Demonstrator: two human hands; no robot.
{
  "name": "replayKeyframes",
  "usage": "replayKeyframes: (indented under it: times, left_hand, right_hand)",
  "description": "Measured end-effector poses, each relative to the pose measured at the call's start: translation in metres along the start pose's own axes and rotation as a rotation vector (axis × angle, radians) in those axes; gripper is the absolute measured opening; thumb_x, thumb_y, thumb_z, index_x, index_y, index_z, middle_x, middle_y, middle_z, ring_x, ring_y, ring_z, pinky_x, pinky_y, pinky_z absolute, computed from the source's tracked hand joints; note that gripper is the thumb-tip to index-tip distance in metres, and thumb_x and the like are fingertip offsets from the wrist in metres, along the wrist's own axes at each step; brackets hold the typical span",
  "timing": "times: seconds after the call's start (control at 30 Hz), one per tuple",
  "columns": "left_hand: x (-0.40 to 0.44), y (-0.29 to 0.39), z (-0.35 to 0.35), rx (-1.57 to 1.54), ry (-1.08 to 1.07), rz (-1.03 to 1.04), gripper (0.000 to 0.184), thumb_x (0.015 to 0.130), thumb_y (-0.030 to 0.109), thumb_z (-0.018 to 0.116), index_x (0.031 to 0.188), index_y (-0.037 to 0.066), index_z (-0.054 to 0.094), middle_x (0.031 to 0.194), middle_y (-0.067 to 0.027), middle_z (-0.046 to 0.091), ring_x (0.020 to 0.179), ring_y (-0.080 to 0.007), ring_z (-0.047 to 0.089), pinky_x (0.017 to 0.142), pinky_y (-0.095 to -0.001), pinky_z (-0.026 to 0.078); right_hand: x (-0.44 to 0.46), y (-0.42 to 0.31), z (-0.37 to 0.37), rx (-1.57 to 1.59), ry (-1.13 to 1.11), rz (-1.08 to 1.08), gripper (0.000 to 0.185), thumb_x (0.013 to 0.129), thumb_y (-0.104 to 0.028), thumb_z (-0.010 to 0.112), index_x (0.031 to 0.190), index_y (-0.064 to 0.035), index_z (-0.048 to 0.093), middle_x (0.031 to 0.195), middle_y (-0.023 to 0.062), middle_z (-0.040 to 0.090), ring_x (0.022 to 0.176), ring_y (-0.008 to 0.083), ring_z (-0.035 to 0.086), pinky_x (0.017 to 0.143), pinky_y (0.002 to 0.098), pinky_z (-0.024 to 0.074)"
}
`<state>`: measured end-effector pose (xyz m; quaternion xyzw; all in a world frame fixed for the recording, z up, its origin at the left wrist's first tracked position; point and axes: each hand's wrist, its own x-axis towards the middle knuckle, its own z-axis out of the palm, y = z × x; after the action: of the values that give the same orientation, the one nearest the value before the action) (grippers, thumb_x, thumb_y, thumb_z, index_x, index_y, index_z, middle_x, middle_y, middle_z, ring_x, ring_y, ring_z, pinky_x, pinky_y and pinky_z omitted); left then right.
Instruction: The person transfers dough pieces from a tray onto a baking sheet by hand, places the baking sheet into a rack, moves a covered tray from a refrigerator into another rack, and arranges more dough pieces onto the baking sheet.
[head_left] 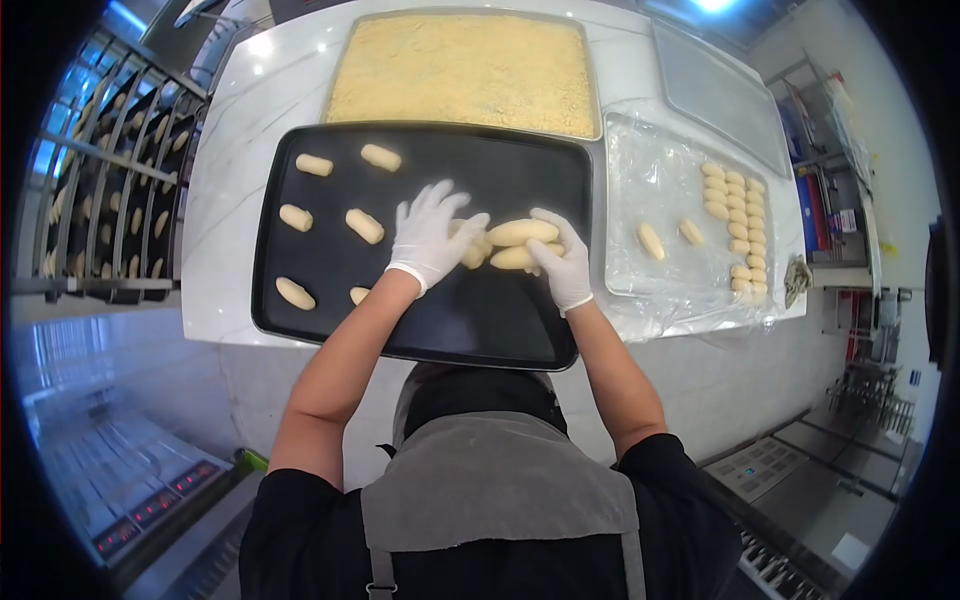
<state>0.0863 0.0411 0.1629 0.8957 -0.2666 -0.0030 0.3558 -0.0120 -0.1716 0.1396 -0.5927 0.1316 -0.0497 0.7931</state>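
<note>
Both hands wear white gloves over a black baking tray (430,342). My right hand (563,262) is closed around several dough rolls (524,233) above the tray's right half. My left hand (430,236) has its fingers spread, palm down, beside more dough pieces (473,248) at the tray's middle; these are partly hidden by the fingers. On the tray's left side lie separate dough rolls, among them one at the top left (314,165), one near my left hand (365,226) and one at the lower left (295,293). Another is partly covered by my left forearm.
Behind the black tray is a tray of yellow crumbs (460,70). To the right, a plastic-lined tray (640,180) holds several dough rolls (737,208). An empty-looking metal tray (720,90) lies farther back. A rack (110,160) with loaded trays stands at the left.
</note>
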Motion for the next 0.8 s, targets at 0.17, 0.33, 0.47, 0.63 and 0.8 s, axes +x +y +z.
replayKeyframes:
  times: [0.17, 0.33, 0.47, 0.63, 0.8]
  left_hand:
    - [-0.006, 0.017, -0.014, -0.444, -0.286, 0.006, 0.047, 0.095, 0.04, 0.066, 0.126, 0.005, 0.063, 0.12, -0.0213, 0.066, 0.109, -0.0355, 0.067, 0.094, -0.0379, 0.051]
    - [-0.022, -0.014, 0.001, -0.895, -0.105, -0.334, 0.042, 0.096, 0.036, 0.066, 0.123, 0.005, 0.062, 0.111, -0.0177, 0.07, 0.104, -0.0317, 0.069, 0.089, -0.0356, 0.053]
    - [-0.038, -0.023, -0.013, -0.634, -0.089, -0.181, 0.032, 0.099, 0.03, 0.064, 0.117, 0.004, 0.062, 0.102, -0.0108, 0.07, 0.092, -0.0218, 0.069, 0.081, -0.032, 0.054]
    - [-0.048, -0.023, -0.021, -1.414, -0.327, -0.34, 0.033, 0.101, 0.035, 0.062, 0.114, 0.005, 0.062, 0.088, -0.0046, 0.065, 0.076, -0.013, 0.062, 0.069, -0.0267, 0.051]
    - [-0.039, -0.043, -0.04, -1.375, -0.425, -0.466, 0.033, 0.102, 0.038, 0.059, 0.115, 0.008, 0.062, 0.088, -0.004, 0.061, 0.073, -0.0093, 0.056, 0.066, -0.0245, 0.047]
  right_hand:
    - [-0.001, 0.008, 0.057, -0.309, 0.053, -0.318, 0.049, 0.093, -0.009, 0.07, 0.137, -0.0008, 0.051, 0.105, 0.0111, 0.066, 0.072, 0.0121, 0.063, 0.06, 0.0252, 0.0536]
    - [-0.018, 0.019, 0.118, -0.157, 0.3, -0.026, 0.041, 0.094, -0.012, 0.068, 0.131, -0.0013, 0.053, 0.109, 0.0096, 0.064, 0.078, 0.0098, 0.063, 0.055, 0.0221, 0.0508]
    - [-0.028, 0.02, 0.126, -0.18, 0.196, 0.026, 0.035, 0.094, -0.012, 0.068, 0.126, -0.004, 0.054, 0.097, 0.0084, 0.065, 0.069, 0.0083, 0.062, 0.045, 0.0213, 0.0461]
    - [-0.042, 0.009, 0.128, -0.027, 0.101, 0.014, 0.029, 0.098, -0.018, 0.064, 0.123, -0.0043, 0.054, 0.101, 0.0088, 0.062, 0.074, 0.0131, 0.063, 0.054, 0.0272, 0.0512]
    - [-0.028, 0.004, 0.098, 0.537, 0.219, -0.079, 0.029, 0.101, -0.026, 0.061, 0.119, -0.0054, 0.054, 0.105, 0.0116, 0.064, 0.083, 0.0227, 0.066, 0.065, 0.0383, 0.0558]
